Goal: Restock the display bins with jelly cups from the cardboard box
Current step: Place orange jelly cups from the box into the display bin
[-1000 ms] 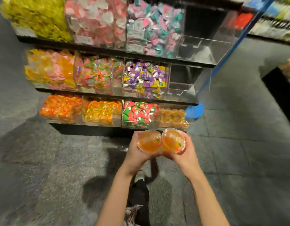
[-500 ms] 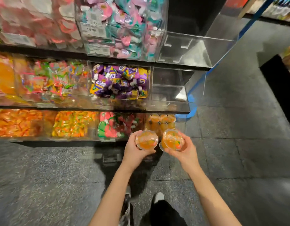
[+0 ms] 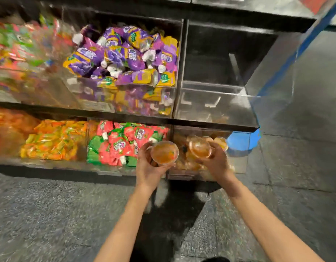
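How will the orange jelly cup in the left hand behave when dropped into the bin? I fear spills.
The jelly cup looks like sealed, rigid clear plastic, so it probably won't spill. Being round, it may roll or tip among the cups already in the bin. The left hand spans it easily, suggesting it is light.

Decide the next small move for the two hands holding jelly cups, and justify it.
Probably lower the right hand and release its jelly cup into the bottom-right bin: that cup is over the bin, which already holds similar orange cups. The left hand grips its cup near the divider.
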The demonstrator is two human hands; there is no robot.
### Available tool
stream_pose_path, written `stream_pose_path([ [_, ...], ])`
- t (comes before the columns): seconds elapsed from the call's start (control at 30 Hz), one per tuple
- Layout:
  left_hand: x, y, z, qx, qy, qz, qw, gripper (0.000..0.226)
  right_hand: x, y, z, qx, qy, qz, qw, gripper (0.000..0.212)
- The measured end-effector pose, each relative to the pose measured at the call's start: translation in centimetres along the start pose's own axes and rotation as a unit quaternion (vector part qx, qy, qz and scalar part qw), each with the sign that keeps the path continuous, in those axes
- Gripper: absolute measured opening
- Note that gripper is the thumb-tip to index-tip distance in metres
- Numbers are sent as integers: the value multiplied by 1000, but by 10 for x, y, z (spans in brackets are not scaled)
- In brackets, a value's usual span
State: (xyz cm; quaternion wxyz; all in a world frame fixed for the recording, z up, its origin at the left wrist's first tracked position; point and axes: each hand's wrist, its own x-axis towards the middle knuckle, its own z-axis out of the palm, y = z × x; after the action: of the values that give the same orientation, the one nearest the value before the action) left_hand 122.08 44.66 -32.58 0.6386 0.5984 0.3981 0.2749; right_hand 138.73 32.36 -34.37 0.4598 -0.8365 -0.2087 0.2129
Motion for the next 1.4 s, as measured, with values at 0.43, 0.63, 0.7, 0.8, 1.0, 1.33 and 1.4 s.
stream_pose_path([
  [0.43, 65, -95, 13, -85, -34, 175, 980, 71, 128, 69, 97, -59, -6, -75, 995, 64],
  [0.63, 63, -103, 20, -55, -49, 232, 970, 67, 139, 80, 105, -103, 0, -89, 991, 63],
  [0.7, 60, -106, 26, -50, -55, 232, 970, 68, 137, 82, 104, -112, -2, -90, 990, 69],
  [0.8, 52, -110, 31, -15, -70, 228, 971, 74, 132, 79, 101, -138, -6, -75, 988, 78],
  [1.0, 38, -110, 30, 7, -50, 225, 973, 72, 123, 77, 76, -169, 0, -21, 985, 95],
  [1.33, 28, -117, 50, 0, -68, 242, 968, 71, -5, 55, 34, 129, -221, -99, 962, 32],
  [1.4, 28, -118, 58, 0, -83, 248, 965, 73, -7, 56, 32, 146, -192, -93, 966, 33],
])
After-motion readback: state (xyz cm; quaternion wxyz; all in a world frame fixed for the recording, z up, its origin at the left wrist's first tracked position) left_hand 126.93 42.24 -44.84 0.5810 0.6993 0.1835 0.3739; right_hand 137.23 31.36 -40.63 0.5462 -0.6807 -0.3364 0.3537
